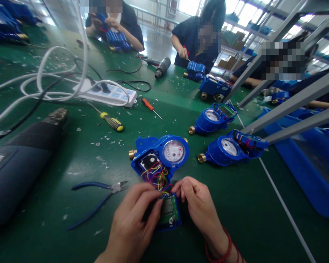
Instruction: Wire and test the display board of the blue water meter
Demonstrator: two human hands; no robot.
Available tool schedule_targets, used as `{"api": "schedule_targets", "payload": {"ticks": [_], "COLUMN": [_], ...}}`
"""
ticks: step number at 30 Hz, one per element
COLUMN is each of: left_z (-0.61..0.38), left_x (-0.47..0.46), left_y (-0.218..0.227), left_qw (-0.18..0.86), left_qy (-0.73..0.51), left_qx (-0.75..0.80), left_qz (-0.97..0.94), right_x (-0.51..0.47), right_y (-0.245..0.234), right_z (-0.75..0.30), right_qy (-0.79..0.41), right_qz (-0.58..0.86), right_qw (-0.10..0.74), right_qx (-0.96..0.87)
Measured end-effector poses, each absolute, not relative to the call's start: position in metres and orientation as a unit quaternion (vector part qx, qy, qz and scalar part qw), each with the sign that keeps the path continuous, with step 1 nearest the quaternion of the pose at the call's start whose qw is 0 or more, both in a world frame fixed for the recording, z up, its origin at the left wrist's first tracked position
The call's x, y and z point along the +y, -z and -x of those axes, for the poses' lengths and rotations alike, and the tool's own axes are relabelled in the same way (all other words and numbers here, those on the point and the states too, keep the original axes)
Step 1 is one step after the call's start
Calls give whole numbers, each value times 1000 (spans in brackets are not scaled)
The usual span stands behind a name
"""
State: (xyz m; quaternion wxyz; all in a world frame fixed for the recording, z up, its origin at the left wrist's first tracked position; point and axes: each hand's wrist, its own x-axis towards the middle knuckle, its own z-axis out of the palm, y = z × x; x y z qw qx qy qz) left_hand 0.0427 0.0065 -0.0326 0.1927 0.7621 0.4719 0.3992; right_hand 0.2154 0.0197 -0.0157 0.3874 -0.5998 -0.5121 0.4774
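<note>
A blue water meter (174, 151) with a round dial and brass ends lies with its side compartment uncovered. Coloured wires (158, 178) run from it to a green circuit board (168, 212) with a display, set in a small blue housing. My left hand (135, 215) is closed at the board's left edge, thumb and index finger beside the wire ends. At the upper right corner of the housing, the fingers of my right hand (196, 199) pinch together around a wire; the fingertips partly hide it. Diagonal cutters (116, 187) lie opened left of my left hand.
Two more water meters (211, 116) stand to the right, near a blue bin (298, 171) and grey metal posts. A heat gun (24, 164), yellow screwdriver (112, 121), red screwdriver (148, 104) and power strip (109, 94) with loose cables lie leftward. Co-workers handle meters across the bench.
</note>
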Motion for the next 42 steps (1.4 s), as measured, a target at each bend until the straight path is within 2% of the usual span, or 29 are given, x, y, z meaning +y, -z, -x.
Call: {"api": "schedule_targets", "payload": {"ticks": [5, 12, 17, 26, 35, 42], "left_z": [-43, -46, -47, -47, -46, -45], "left_x": [8, 10, 10, 9, 9, 16], "left_y": [34, 29, 29, 32, 31, 36], "left_qw": [204, 225, 228, 235, 232, 125], "left_qy": [-398, -423, -423, -416, -417, -378], "left_qx": [478, 472, 464, 468, 468, 474], "left_qz": [-756, -740, -744, -743, -743, -785], "right_x": [17, 14, 15, 18, 16, 18], "right_y": [15, 6, 3, 5, 3, 6], "right_z": [-212, -210, -208, -206, -208, -211], "right_qy": [-520, -317, -283, -237, -291, -406], "right_qz": [582, 568, 553, 540, 598, 604], "right_qw": [385, 356, 301, 339, 343, 307], "right_qx": [-493, -671, -724, -733, -663, -613]}}
